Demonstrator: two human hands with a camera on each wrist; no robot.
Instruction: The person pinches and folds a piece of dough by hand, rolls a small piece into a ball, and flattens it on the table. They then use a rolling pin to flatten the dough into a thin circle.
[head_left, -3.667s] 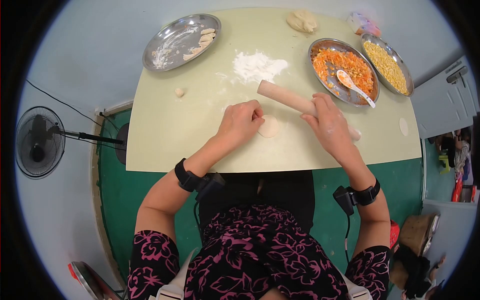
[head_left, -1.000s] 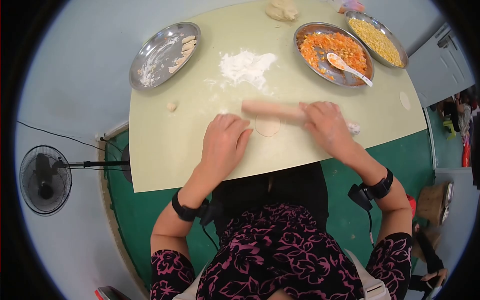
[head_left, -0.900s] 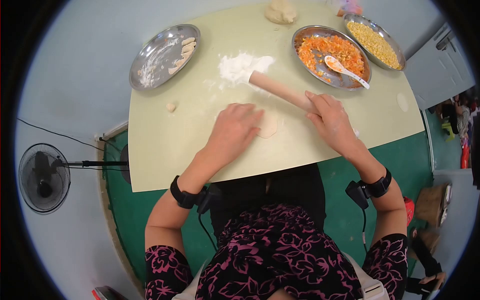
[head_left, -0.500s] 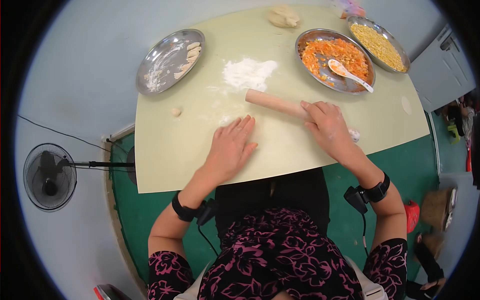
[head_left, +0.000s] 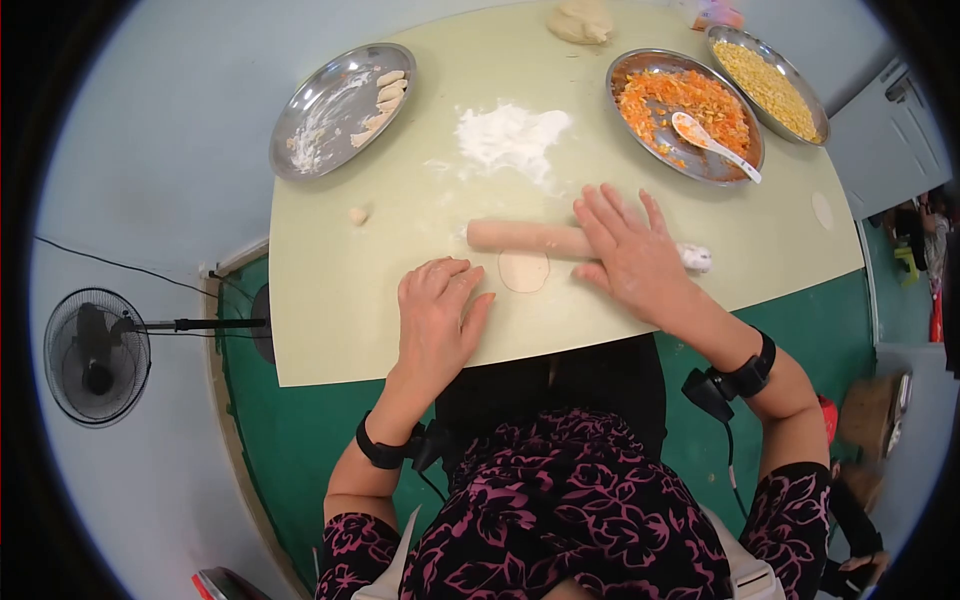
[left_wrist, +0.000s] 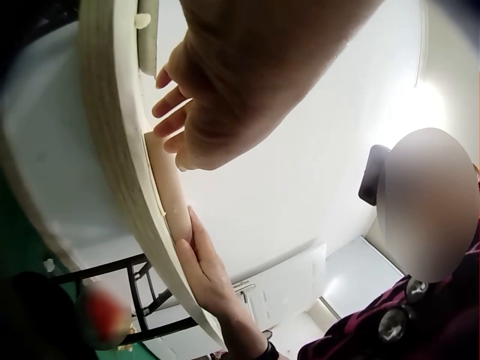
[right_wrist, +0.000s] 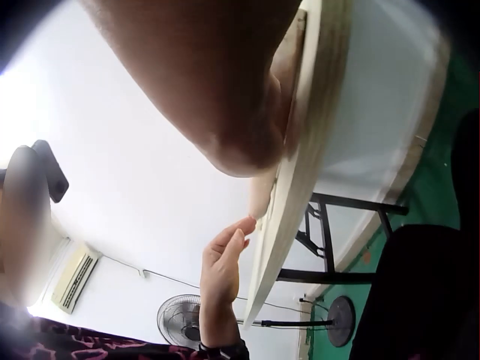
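No brand, label or writing can be read on anything in the three views.

The right hand (head_left: 628,255) lies palm down on the wooden rolling pin (head_left: 520,237), fingers straight and spread, pressing it against the table (head_left: 340,300). The pin is a smooth, pale cylinder lying crosswise; its floury right end pokes out past the hand. In the left wrist view the pin (left_wrist: 171,196) sits flat on the tabletop with the right hand's fingers (left_wrist: 201,259) laid along it.

The dough disc (head_left: 524,271) is a thin, round, pale wrapper lying flat on the table, touching the near edge of the pin, just left of the right thumb and just right of the left fingertips.

The left hand (head_left: 436,315) rests flat on the table, fingers loosely together and slightly bent, holding nothing; its fingertips are close to the disc, contact unclear.

A loose heap of white flour (head_left: 510,135) lies beyond the pin. Far left, a round metal tray (head_left: 300,110) holds small dough pieces; a small dough ball (head_left: 358,215) sits alone on the table. Far right, a metal tray of orange chopped filling (head_left: 690,105) has a white spoon (head_left: 712,145) in it; beside it is a metal tray of yellow corn (head_left: 768,85). A dough lump (head_left: 580,22) sits at the far edge. A standing fan (head_left: 95,355) is on the floor.
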